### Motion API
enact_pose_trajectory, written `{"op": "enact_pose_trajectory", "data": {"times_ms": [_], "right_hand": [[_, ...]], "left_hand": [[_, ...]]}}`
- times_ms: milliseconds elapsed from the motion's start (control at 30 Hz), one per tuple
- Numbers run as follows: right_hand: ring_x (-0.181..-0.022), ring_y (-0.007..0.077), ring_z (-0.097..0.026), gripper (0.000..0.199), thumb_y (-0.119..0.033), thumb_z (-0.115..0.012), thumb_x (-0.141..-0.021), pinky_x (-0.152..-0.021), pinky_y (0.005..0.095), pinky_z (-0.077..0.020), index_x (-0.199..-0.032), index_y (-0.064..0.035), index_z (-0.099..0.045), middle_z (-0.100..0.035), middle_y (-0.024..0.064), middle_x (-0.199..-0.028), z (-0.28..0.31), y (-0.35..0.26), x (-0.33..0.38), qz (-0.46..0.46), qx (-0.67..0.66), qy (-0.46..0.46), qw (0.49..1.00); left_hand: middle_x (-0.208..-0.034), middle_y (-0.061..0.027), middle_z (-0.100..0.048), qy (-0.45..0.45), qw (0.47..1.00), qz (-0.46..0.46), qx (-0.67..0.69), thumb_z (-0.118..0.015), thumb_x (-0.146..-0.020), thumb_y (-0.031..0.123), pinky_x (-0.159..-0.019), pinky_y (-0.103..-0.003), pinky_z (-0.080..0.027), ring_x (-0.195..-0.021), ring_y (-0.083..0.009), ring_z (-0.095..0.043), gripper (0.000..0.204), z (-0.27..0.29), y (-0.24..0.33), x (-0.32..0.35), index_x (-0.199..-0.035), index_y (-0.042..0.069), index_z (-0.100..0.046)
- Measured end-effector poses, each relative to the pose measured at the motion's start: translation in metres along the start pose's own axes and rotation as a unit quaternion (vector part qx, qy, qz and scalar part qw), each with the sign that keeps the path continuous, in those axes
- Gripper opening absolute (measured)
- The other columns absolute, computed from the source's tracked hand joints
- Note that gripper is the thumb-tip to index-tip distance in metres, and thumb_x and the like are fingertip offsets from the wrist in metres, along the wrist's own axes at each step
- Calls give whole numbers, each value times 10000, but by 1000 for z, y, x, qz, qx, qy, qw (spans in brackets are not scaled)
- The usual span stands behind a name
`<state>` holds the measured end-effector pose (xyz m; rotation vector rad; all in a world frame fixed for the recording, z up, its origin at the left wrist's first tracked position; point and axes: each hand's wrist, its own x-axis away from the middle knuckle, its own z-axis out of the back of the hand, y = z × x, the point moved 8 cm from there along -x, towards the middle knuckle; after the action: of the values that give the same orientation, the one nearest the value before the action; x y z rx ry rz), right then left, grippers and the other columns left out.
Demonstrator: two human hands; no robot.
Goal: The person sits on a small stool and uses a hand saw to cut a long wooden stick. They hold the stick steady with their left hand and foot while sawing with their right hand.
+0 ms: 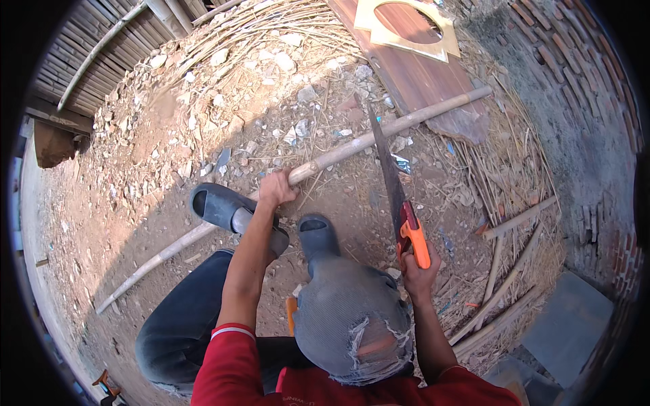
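A long wooden pole (338, 153) lies slantwise from the lower left to the upper right. My left hand (277, 187) is closed round it near its middle, beside my left foot in a grey clog (215, 204) that rests on the pole. In my right hand (421, 272) is the orange and dark red handle of a handsaw (390, 177). Its long dark blade points away from me and crosses the pole right of my left hand. Whether the teeth have cut into the wood I cannot tell.
The pole's right end lies over a reddish-brown board (423, 84), which bears a yellowish panel with a round hole (448, 46). Rubble and dry stalks cover the ground. A brick wall (575, 101) rises at right, with cut sticks (521, 218) and grey sheets (567, 326) near it.
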<state>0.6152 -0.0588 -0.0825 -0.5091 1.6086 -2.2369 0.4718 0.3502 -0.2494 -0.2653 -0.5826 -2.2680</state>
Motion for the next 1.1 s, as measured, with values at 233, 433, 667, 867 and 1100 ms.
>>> {"op": "enact_pose_trajectory", "data": {"times_ms": [233, 433, 667, 867, 1100], "right_hand": [[-645, 81, -588, 117, -34, -644, -868, -596, 246, -477, -970, 23, -633, -633, 26, -752, -25, -13, 11, -61, -35, -53, 996], [-677, 84, -622, 127, -17, -667, -869, -607, 252, -495, -984, 31, -640, -665, 44, -781, -40, -39, 7, 15, 0, -68, 998], [-759, 96, -635, 104, -11, -672, -881, -686, 270, -520, -965, 39, -636, -681, 70, -848, -39, -38, 15, 18, 20, -79, 996], [-773, 116, -616, 177, 9, -710, -826, -690, 292, -495, -990, 20, -645, -670, 51, -861, -29, 49, 22, -61, -49, -44, 996], [-751, 126, -597, 175, -50, -735, -828, -670, 303, -476, -970, 10, -653, -647, 55, -820, 12, 89, 51, -95, -44, -16, 994]], "left_hand": [[-1103, -189, -759, -16, 998, 59, 14, -769, -729, 504, -908, -465, -585, -1006, -352, -737, 583, 3, -14, -7, -1219, 190, -743], [-1047, -186, -763, -18, 997, 79, 10, -771, -737, 450, -906, -486, -579, -1000, -356, -736, 522, -3, -21, -2, -1147, 128, -750], [-1047, -137, -718, 252, 964, 86, 22, -800, -720, 267, -906, -486, -514, -1041, -317, -693, 337, -17, 10, 57, -1018, 131, -719], [-928, -137, -782, 59, 991, 122, -5, -773, -744, 384, -930, -478, -509, -897, -313, -761, 395, -22, 0, 50, -1055, 144, -737], [-951, -128, -773, 102, 989, 88, -62, -757, -783, 338, -962, -451, -447, -921, -268, -753, 317, -32, 4, 54, -1038, 150, -741]]}}
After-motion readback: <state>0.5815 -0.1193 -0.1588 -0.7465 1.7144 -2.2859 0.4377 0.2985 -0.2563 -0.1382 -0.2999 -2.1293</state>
